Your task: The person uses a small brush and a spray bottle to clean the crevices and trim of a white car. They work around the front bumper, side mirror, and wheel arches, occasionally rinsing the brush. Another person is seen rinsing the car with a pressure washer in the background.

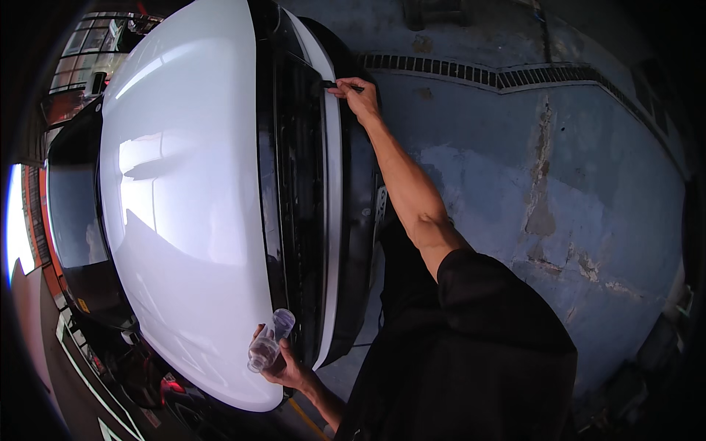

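Note:
My right hand is stretched far along the front of a white car and grips a slim black tool. The tool's dark tip meets the edge of the black grille, by the silver-white trim strip. Its exact kind is too small to tell. Over the near corner of the white hood, my left hand holds a small clear bottle at a tilt. The thumb presses one side, and fingers curl behind it. Whether liquid is inside cannot be made out.
Below the trim is the black lower bumper with a number plate. A slotted drain channel crosses the worn blue-grey floor. Beyond the hood lies the windshield. Another vehicle's red tail light shows at lower left.

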Motion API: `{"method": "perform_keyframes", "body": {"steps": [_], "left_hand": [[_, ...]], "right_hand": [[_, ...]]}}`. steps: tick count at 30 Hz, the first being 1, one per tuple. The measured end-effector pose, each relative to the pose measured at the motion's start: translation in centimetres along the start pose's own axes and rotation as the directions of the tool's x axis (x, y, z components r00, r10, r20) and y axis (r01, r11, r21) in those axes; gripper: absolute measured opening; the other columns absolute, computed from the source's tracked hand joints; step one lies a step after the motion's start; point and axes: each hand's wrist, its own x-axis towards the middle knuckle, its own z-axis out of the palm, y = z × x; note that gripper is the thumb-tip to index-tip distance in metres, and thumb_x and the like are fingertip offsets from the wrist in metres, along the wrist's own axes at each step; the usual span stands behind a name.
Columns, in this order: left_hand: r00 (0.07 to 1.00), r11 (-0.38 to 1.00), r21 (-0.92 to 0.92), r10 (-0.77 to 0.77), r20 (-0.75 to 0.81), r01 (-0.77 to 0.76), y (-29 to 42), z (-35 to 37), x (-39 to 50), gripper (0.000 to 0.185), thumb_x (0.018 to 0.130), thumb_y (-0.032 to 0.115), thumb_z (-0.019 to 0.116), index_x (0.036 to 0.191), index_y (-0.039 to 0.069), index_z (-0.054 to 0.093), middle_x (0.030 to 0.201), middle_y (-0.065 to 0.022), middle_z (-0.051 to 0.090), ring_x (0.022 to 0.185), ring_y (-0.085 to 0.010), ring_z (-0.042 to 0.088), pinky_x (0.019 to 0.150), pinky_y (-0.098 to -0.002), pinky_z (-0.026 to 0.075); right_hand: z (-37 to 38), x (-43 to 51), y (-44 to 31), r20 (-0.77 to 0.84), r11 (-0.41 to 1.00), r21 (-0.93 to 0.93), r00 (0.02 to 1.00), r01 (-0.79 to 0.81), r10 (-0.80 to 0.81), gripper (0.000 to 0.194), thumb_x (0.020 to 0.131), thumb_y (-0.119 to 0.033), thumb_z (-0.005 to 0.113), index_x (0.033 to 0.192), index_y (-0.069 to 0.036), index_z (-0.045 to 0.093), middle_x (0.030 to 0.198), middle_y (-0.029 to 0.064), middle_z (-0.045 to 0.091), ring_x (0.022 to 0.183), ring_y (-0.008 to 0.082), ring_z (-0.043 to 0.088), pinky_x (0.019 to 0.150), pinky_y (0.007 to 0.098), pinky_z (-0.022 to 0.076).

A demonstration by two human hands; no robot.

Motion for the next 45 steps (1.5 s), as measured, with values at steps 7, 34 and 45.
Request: {"method": "perform_keyframes", "body": {"steps": [7,34,45], "left_hand": [[0.998,0.998,0.041,-0.035,-0.056,0.037,-0.1,-0.3,-0.5,0.060,0.099,0.008,0.081,0.147,-0.009,0.051,0.141,-0.0281,0.065,0.135,-0.0390,0.063,0.117,-0.0550,0.051],[0.997,0.997,-0.059,-0.046,-0.066,0.042,1.4,0.5,1.1,0.061,0.094,0.016,0.088,0.137,-0.015,0.058,0.135,-0.0267,0.068,0.126,-0.0384,0.066,0.111,-0.0526,0.053],[0.988,0.990,-0.082,-0.122,-0.098,0.114,2.6,0.8,0.4,0.058,0.096,0.010,0.085,0.141,-0.013,0.056,0.141,-0.0272,0.065,0.131,-0.0377,0.064,0.114,-0.0516,0.053]], "right_hand": [[-2.0,-3.2,-1.5,0.254,0.914,-0.367,0.926,-0.174,0.279,0.017,0.104,-0.007,0.072,0.110,0.008,0.078,0.100,0.0169,0.080,0.094,0.0271,0.083,0.081,0.0323,0.0668],[-0.6,-18.0,0.5,0.404,0.955,-0.279,0.889,-0.102,0.213,0.014,0.108,-0.004,0.067,0.111,0.009,0.071,0.102,0.0155,0.076,0.094,0.0253,0.082,0.087,0.0342,0.0665],[2.1,-12.8,-0.1,0.181,0.953,-0.300,0.983,0.036,0.020,0.014,0.109,-0.005,0.066,0.109,0.008,0.073,0.103,0.0131,0.077,0.093,0.0196,0.080,0.086,0.0308,0.0606]]}}
